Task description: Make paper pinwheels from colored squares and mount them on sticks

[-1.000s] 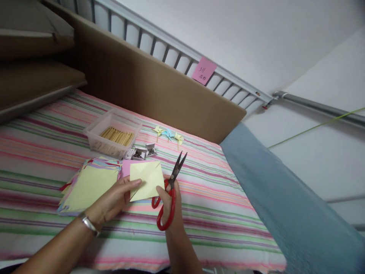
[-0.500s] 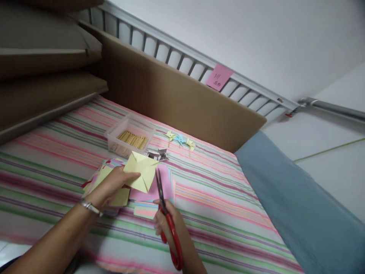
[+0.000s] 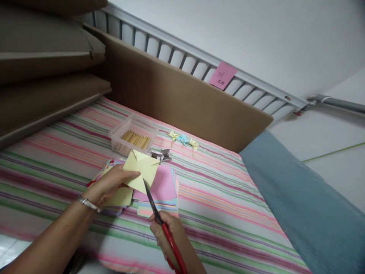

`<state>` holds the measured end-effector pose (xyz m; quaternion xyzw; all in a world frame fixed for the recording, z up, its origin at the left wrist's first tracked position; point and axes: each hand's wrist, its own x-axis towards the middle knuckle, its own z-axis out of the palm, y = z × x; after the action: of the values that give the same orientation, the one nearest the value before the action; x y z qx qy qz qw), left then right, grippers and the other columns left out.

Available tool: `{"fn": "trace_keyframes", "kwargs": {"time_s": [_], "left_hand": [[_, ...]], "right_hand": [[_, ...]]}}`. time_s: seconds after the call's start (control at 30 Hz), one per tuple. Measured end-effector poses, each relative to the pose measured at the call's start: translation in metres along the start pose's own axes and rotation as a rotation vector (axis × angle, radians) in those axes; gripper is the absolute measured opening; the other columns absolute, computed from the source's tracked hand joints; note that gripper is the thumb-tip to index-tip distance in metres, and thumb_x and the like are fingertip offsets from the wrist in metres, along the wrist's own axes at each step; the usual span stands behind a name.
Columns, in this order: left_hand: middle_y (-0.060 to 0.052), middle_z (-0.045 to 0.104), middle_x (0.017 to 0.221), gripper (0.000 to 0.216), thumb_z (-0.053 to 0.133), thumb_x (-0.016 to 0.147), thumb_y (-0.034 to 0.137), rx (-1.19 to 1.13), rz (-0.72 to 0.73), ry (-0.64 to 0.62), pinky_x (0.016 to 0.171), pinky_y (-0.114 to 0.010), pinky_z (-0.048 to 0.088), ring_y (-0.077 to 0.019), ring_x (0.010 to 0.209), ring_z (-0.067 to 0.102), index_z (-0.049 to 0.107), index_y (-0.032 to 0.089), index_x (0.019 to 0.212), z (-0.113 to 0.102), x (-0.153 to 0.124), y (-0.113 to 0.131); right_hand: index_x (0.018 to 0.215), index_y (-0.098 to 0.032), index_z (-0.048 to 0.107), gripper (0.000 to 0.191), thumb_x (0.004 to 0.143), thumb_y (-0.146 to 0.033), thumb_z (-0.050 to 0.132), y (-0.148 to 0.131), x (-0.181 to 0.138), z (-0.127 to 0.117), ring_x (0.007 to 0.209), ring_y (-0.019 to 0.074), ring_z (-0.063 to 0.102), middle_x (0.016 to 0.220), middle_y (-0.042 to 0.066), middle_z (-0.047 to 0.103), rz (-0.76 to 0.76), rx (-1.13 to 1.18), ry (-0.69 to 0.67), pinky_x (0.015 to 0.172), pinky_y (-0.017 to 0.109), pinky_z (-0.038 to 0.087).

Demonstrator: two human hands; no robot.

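Note:
My left hand point(image 3: 121, 179) pinches a square of pale yellow paper point(image 3: 142, 163) by its left side, thumb on top. Slits run inward from the corners of the square. My right hand point(image 3: 168, 232) grips red-handled scissors point(image 3: 152, 201), whose dark blades reach the paper's lower edge, with the tip near its middle. Below the held sheet lies a stack of coloured paper with a pink sheet point(image 3: 164, 184) on top. Another stack, with a yellow sheet point(image 3: 119, 196) showing, sits partly hidden under my left hand.
Behind the paper stands a clear plastic box point(image 3: 119, 146) of short wooden sticks point(image 3: 135, 139). Small boxes of metal bits point(image 3: 165, 155) lie beside it. Several small paper pinwheels point(image 3: 182, 140) rest farther back on the striped cloth point(image 3: 228, 198). A brown board point(image 3: 182, 99) rises behind.
The scissors have moved left and their blades, earlier apart from the yellow paper, now meet its lower edge. My left hand keeps hold of the paper. The view has shifted slightly.

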<state>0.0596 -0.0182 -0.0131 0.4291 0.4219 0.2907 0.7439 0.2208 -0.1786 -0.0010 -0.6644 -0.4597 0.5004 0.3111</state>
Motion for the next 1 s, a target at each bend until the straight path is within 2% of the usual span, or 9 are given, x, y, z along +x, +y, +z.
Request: {"fn": "trace_keyframes", "kwargs": {"time_s": [0.27,0.5,0.67,0.8,0.9,1.0], "left_hand": [[-0.01,0.074,0.082,0.034,0.076,0.058,0.03,-0.025,-0.002,-0.041,0.061,-0.027,0.047,-0.0227,0.07,0.067,0.071,0.011,0.086,0.002,-0.003,0.001],[-0.006,0.073,0.072,0.027,0.075,0.058,0.028,-0.015,-0.024,-0.019,0.054,-0.026,0.045,-0.0195,0.061,0.064,0.071,0.013,0.08,0.0,-0.003,0.001],[-0.006,0.073,0.071,0.028,0.075,0.057,0.027,-0.021,-0.014,-0.018,0.053,-0.027,0.045,-0.02,0.059,0.064,0.071,0.014,0.081,0.0,-0.003,0.002],[-0.006,0.073,0.069,0.028,0.075,0.056,0.028,-0.017,-0.032,-0.014,0.052,-0.028,0.046,-0.0208,0.057,0.063,0.071,0.013,0.079,0.001,-0.003,0.002],[-0.007,0.073,0.069,0.028,0.075,0.056,0.03,0.001,-0.033,-0.004,0.052,-0.028,0.046,-0.0216,0.058,0.064,0.071,0.012,0.078,0.001,-0.002,0.002],[-0.009,0.073,0.074,0.036,0.075,0.055,0.031,0.0,-0.003,0.023,0.056,-0.029,0.048,-0.0241,0.064,0.066,0.07,0.011,0.084,-0.002,-0.002,0.006]], "right_hand": [[0.087,-0.017,0.06,0.018,0.08,-0.032,0.055,0.008,0.01,-0.002,0.05,0.0082,0.039,0.058,-0.005,0.043,-0.012,0.012,-0.03,0.049,0.02,0.031],[0.087,-0.016,0.06,0.019,0.079,-0.032,0.056,0.0,0.006,0.0,0.055,0.0092,0.039,0.062,-0.004,0.044,0.01,0.013,-0.025,0.051,0.02,0.031],[0.081,-0.017,0.059,0.014,0.079,-0.03,0.055,-0.004,0.003,0.004,0.052,0.0092,0.038,0.059,-0.004,0.043,0.023,0.03,0.043,0.049,0.02,0.03],[0.079,-0.018,0.058,0.013,0.078,-0.03,0.056,0.0,0.006,0.004,0.049,0.0086,0.036,0.057,-0.005,0.04,0.027,0.037,-0.019,0.048,0.02,0.029],[0.079,-0.018,0.058,0.014,0.079,-0.032,0.056,0.0,0.006,0.0,0.051,0.009,0.037,0.058,-0.005,0.042,0.011,-0.015,-0.038,0.048,0.02,0.028],[0.079,-0.018,0.06,0.012,0.078,-0.03,0.058,0.001,0.004,-0.008,0.053,0.0094,0.038,0.059,-0.004,0.043,-0.043,-0.164,-0.032,0.05,0.02,0.029]]}}
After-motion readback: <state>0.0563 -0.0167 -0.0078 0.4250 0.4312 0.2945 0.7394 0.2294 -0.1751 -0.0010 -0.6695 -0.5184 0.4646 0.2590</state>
